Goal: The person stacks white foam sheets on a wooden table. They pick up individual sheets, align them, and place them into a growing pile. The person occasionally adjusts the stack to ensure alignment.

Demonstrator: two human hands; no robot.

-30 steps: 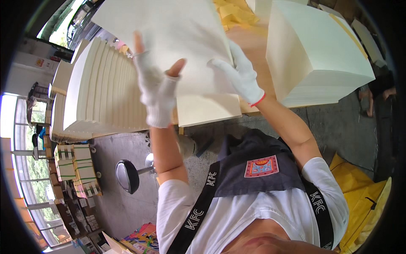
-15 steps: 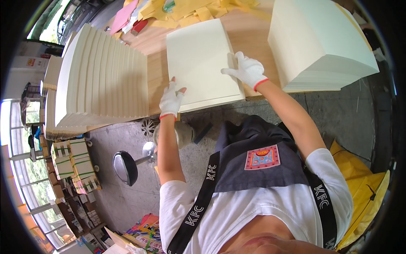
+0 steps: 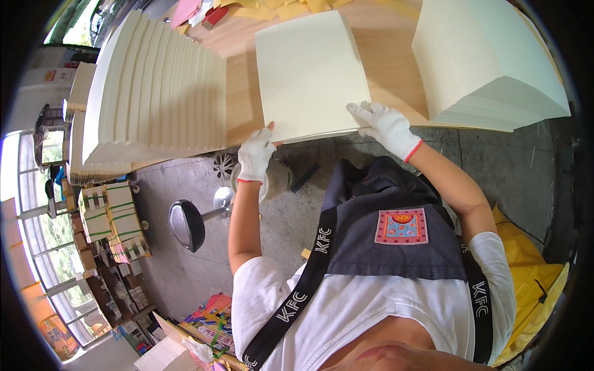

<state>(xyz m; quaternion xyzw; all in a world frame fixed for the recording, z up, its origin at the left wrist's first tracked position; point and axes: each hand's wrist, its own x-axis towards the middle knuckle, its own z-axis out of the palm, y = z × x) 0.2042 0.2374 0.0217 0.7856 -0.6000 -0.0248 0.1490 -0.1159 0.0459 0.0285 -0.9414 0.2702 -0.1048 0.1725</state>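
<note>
A low stack of cream paper sheets (image 3: 312, 71) lies on the wooden table in front of me, its near edge along the table's front edge. My left hand (image 3: 255, 154), in a white knit glove with bare thumb and fingertip showing, grips the stack's near left corner. At the near right corner, my right hand (image 3: 390, 128), gloved in the same way, has its fingers over the top and its thumb at the front edge. How many sheets lie between the fingers of either hand cannot be made out.
Tall piles of cream paper stand to the left (image 3: 154, 93) and right (image 3: 489, 62) on the table (image 3: 242, 93). Yellow paper scraps (image 3: 278, 9) and a red object (image 3: 214, 17) lie at the back. Below are a black-seated stool (image 3: 187, 226) and a bucket (image 3: 278, 179).
Both hands have moved toward me to the near corners of the stack. My right hand has come down from the right side and its spread fingers have closed on the corner.
</note>
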